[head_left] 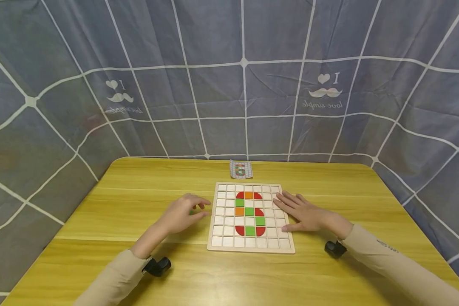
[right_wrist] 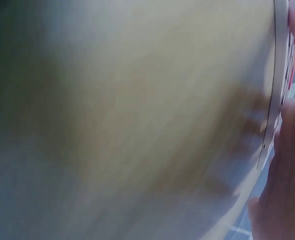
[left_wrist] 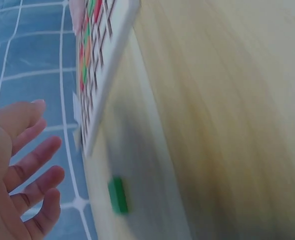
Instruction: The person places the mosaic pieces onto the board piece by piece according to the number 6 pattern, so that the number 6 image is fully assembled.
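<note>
A square wooden grid board (head_left: 251, 248) lies on the table with red rounded pieces, green squares (head_left: 250, 230) and orange squares (head_left: 249, 195) set in its cells. My left hand (head_left: 181, 213) hovers just left of the board, its fingers loosely bent and nothing between them. Under that hand a loose green block (left_wrist: 118, 195) sits on the tabletop, mostly covered by the hand in the head view. My right hand (head_left: 304, 213) rests with fairly straight, spread fingers over the board's right edge.
Behind the board stands a small printed card (head_left: 241, 169) with a similar coloured pattern. The yellow wooden table (head_left: 137, 182) is bordered by a grey-blue curtain (head_left: 222, 93) with white lines. Both wrists wear black cameras (head_left: 157, 267).
</note>
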Tool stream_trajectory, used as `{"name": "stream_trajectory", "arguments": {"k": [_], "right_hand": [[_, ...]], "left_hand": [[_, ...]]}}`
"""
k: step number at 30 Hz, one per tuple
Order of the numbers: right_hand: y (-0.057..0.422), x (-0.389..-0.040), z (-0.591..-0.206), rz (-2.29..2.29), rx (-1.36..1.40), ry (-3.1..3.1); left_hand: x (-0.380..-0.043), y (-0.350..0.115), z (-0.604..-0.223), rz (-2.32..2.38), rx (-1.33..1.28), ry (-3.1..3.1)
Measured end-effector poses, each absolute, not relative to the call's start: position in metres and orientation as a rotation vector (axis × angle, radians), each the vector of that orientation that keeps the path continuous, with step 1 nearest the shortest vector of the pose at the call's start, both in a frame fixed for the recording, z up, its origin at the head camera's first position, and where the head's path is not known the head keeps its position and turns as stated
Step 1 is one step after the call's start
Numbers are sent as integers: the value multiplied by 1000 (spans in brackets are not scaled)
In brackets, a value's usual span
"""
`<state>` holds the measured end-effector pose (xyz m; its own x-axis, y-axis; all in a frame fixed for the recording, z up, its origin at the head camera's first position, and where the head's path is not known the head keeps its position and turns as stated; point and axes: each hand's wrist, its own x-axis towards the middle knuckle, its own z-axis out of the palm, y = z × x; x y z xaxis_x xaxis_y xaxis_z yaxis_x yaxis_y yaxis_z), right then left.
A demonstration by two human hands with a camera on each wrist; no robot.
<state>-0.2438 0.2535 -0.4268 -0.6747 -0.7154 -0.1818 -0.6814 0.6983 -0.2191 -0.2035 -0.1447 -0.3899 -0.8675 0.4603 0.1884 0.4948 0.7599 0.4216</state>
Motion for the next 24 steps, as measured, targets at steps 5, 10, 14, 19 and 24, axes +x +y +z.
{"name": "stream_trajectory", "arguments": {"k": [5, 10, 14, 19, 24], "right_hand": [[254, -245, -426, -172, -1108, 2646], [253, -245, -423, -173, -1113, 2634], [253, -244, -421, -161, -1104, 2632], [252, -245, -420, -156, -1105, 2627], [252, -247, -422, -143, -1103, 2623]], "left_hand": [[-203, -168, -393, -717, -764, -2880], [-202, -186, -395, -725, -719, -2928], [-204, -196, -397, -743, -704, -2960], [-208, -204, -400, -820, -717, -2999], [-215, -206, -403, -864, -717, -3045]]}}
